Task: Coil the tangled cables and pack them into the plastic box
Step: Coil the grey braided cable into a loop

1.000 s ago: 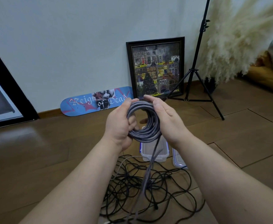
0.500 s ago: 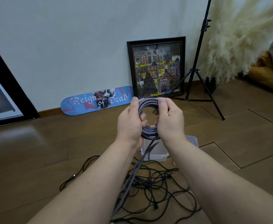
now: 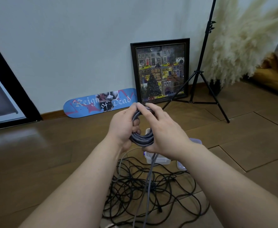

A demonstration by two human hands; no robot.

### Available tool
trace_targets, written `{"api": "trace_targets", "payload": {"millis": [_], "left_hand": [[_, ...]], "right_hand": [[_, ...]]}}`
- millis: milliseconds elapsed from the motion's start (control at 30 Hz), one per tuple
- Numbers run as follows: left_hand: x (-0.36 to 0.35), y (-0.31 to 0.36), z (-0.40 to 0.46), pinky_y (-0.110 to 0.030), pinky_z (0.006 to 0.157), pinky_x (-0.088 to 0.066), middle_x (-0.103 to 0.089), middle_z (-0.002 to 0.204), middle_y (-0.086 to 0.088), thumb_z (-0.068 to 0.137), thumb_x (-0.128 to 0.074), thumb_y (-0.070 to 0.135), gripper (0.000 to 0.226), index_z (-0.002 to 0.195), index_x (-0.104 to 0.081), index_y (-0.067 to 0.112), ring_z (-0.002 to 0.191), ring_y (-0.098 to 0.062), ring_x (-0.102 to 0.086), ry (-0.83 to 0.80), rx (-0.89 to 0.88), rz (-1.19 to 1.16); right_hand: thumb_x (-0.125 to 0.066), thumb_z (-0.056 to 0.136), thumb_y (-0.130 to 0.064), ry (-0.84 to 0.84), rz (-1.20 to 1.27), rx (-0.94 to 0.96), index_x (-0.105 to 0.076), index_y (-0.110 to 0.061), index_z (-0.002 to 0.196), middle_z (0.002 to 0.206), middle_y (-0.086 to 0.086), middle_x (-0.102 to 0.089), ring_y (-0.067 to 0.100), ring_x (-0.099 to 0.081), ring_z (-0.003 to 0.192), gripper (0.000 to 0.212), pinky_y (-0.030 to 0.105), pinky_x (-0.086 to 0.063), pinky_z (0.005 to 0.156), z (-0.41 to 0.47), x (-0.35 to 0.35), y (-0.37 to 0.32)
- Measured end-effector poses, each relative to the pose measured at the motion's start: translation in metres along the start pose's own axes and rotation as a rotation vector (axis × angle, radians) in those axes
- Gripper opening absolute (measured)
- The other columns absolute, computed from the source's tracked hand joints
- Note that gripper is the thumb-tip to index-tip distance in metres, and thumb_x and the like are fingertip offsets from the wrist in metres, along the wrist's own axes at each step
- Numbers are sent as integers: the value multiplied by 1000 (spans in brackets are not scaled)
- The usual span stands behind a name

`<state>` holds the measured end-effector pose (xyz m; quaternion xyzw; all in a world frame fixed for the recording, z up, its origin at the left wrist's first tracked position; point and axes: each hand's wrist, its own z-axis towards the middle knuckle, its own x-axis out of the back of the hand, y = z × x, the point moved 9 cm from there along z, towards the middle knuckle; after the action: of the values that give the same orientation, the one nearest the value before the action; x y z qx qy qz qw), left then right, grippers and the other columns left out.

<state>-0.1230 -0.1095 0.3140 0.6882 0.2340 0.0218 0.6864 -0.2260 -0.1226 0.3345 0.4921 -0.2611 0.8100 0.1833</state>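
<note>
Hands meet at chest height over the floor, both closed round a coiled grey braided cable. Left hand has its grip clamped on the coil's left side, fingers curled through the loop; right hand wraps the right side, fingers over the top. Loose tail of the grey cable hangs down to the tangled black cables on the wooden floor. Plastic box sits just beyond the tangle, partly hidden by the right wrist
</note>
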Motion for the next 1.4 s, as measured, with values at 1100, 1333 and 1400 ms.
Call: {"api": "trace_targets", "payload": {"millis": [1100,1333,1400], "left_hand": [[5,21,-2,-18,38,-27,-42,46,9,96,-55,6,17,110,-64,7,39,-5,-25,101,-182,-118],[-18,16,-7,-16,40,-24,-35,45,11,97,-47,5,18,101,-65,10,35,-1,-26,-129,-97,-56],[-25,13,-8,-16,40,-24,-35,46,10,97,-48,5,18,103,-64,10,35,-1,-26,-156,-99,-38]], "right_hand": [[-85,55,-32,-87,802,-259,-11,-42,150,136,6,-48,22,-53,124,121,46,-49,99,13,-23,13],[-48,101,-22,199,800,-151,-47,-29,142,120,-5,-58,4,-55,107,41,24,-41,101,10,22,21],[-47,102,-23,295,705,-160,-56,-25,136,119,1,-62,5,-56,103,35,18,-42,93,8,25,24]]}}
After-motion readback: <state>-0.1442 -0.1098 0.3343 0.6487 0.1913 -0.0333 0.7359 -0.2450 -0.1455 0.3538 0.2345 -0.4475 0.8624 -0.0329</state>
